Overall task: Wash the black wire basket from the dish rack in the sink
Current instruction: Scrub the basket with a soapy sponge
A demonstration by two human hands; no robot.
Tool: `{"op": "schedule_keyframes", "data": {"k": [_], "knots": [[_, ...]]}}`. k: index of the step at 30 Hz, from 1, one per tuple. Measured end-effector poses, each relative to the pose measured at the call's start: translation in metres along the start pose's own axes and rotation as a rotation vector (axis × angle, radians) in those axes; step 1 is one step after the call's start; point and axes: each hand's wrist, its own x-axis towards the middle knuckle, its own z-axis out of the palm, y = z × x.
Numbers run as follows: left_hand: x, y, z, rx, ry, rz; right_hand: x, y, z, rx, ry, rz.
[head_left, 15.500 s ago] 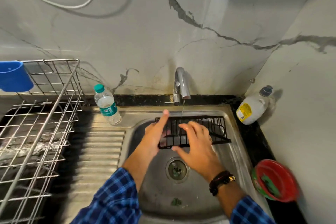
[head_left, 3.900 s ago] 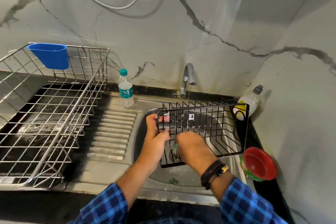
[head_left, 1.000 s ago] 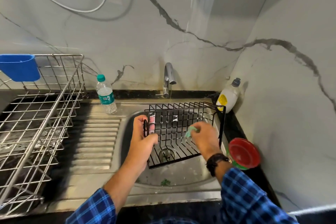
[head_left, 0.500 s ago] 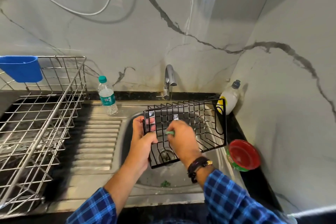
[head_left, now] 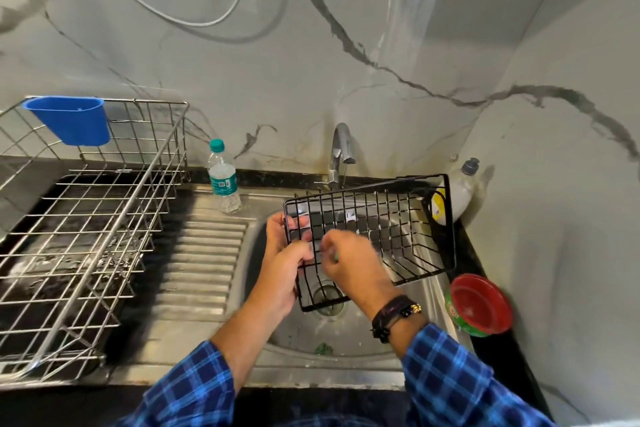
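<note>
The black wire basket (head_left: pixel 398 229) is held tilted on its side over the steel sink (head_left: pixel 349 333), its open face toward me. My left hand (head_left: pixel 285 256) grips the basket's left end. My right hand (head_left: pixel 349 263) is closed on a small green scrubber, only a sliver of which shows, pressed against the basket's wires near the left end. This hand is blurred. The drain (head_left: pixel 327 298) shows below the basket. The tap (head_left: pixel 341 152) stands behind it, with a thin stream running.
A steel dish rack (head_left: pixel 86 229) with a blue plastic cup (head_left: pixel 71 120) clipped on fills the left counter. A water bottle (head_left: pixel 223 180) stands by the drainboard. A soap bottle (head_left: pixel 457 191) sits in the back right corner, a red bowl (head_left: pixel 479 305) on the right counter.
My right hand has slid with the scrubber from the basket's middle toward its left end, close to my left hand. The basket stays tilted over the sink in my left hand.
</note>
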Motion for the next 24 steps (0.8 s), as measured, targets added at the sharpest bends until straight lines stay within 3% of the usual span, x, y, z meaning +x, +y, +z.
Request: {"op": "schedule_keyframes", "data": {"k": [3, 7, 14, 24], "knots": [[-0.001, 0.001, -0.001, 0.045, -0.008, 0.060, -0.004, -0.009, 0.002, 0.011, -0.268, -0.019], [-0.008, 0.003, 0.005, 0.051, -0.055, 0.122, -0.011, -0.006, -0.020, -0.088, -0.381, -0.049], [-0.004, 0.000, -0.001, -0.001, -0.054, 0.101, -0.019, 0.021, -0.049, -0.258, -0.198, 0.151], [-0.011, -0.001, -0.008, 0.057, -0.042, 0.139, -0.024, 0.014, -0.035, -0.153, -0.157, 0.123]]}}
